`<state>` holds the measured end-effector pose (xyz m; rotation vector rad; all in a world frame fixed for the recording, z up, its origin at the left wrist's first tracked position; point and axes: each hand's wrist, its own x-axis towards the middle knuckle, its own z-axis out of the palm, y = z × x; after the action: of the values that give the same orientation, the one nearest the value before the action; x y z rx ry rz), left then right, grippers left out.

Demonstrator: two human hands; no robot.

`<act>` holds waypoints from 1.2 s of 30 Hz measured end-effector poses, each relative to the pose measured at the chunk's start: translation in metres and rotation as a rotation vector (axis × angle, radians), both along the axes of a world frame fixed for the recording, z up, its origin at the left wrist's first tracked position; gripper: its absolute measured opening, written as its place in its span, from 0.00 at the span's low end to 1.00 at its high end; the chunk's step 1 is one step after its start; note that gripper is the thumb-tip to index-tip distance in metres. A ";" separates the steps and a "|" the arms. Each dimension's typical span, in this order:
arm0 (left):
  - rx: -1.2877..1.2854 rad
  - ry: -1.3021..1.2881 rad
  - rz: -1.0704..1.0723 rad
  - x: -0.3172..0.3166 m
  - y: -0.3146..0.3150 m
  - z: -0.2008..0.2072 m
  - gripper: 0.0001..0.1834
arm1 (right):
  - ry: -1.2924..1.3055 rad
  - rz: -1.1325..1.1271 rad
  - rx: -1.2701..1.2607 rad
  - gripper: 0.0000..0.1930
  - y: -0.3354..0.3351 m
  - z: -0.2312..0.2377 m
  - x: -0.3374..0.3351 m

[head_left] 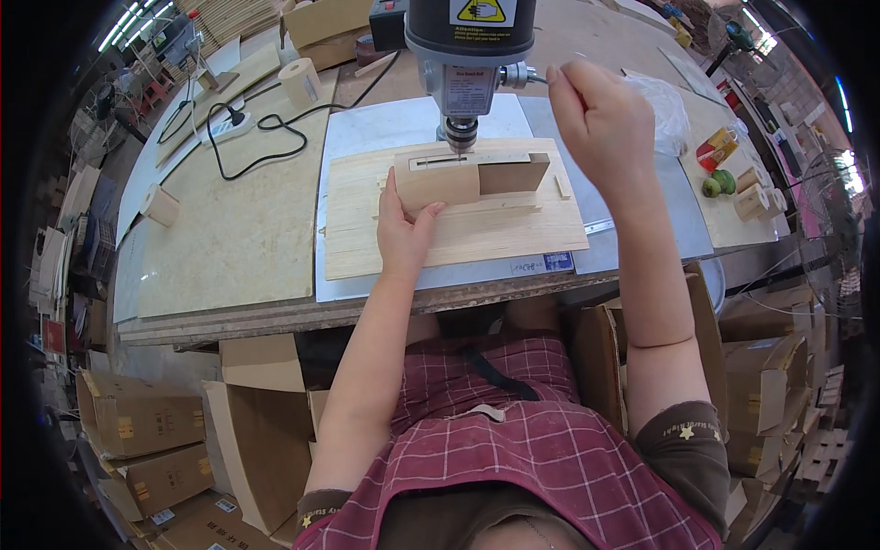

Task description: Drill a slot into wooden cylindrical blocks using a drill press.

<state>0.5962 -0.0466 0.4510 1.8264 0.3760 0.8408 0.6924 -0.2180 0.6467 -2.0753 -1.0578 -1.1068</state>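
Observation:
A drill press stands at the middle of the table, its chuck right above a small wooden box. The box has a slot in its top strip, and the right part of its front shows a darker, recessed face. My left hand grips the box's left end, thumb on the front and fingers round the side. Beneath it lies a pale wooden board with thin strips fixed on it as stops. My right hand is closed round the press's feed lever. The bit's tip is too small to make out clearly.
A black cable runs across the table's left side to a white power strip. Tape rolls stand at both sides. Green fruit and a plastic bag lie at right. Open cardboard boxes crowd below the table edge.

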 end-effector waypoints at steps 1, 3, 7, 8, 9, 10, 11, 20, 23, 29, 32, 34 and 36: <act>-0.005 0.009 0.006 0.000 0.000 0.000 0.44 | -0.037 0.031 0.038 0.13 0.001 -0.006 0.000; -0.009 0.017 0.009 0.001 0.000 -0.001 0.43 | -0.034 0.025 0.063 0.12 0.001 -0.014 -0.003; -0.024 -0.040 -0.004 0.002 0.001 -0.004 0.43 | 0.000 0.028 0.141 0.09 0.002 -0.029 -0.011; -0.025 -0.030 -0.002 0.001 0.001 -0.003 0.43 | 0.001 0.028 0.140 0.09 0.003 -0.034 -0.012; -0.026 -0.030 -0.005 0.001 0.001 -0.003 0.43 | 0.015 0.038 0.173 0.07 0.003 -0.039 -0.013; -0.031 -0.018 -0.002 0.000 0.001 -0.002 0.43 | 0.029 0.048 0.206 0.05 0.004 -0.043 -0.014; -0.036 -0.006 0.001 0.000 0.000 -0.002 0.43 | 0.029 0.046 0.206 0.05 0.003 -0.048 -0.016; -0.057 -0.019 -0.014 0.001 0.000 -0.003 0.43 | 0.079 0.128 0.325 0.02 0.011 -0.098 -0.010; -0.062 -0.046 -0.026 0.001 0.000 -0.002 0.43 | 0.080 0.134 0.364 0.02 0.015 -0.113 -0.006; -0.102 -0.078 -0.039 0.001 0.000 -0.004 0.43 | 0.035 0.145 0.311 0.03 0.011 -0.116 0.000; -0.050 -0.061 -0.016 0.002 0.003 -0.008 0.42 | -0.021 0.146 0.208 0.03 0.003 -0.096 0.000; -0.061 -0.041 -0.017 0.001 0.000 -0.003 0.42 | -0.022 0.108 0.126 0.07 -0.004 -0.067 -0.003; -0.070 -0.019 -0.013 -0.001 0.000 -0.001 0.42 | -0.106 0.088 0.171 0.10 0.002 -0.028 0.004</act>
<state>0.5948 -0.0468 0.4502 1.7532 0.3762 0.8258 0.6963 -0.2159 0.6188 -1.8376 -1.0552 -1.2296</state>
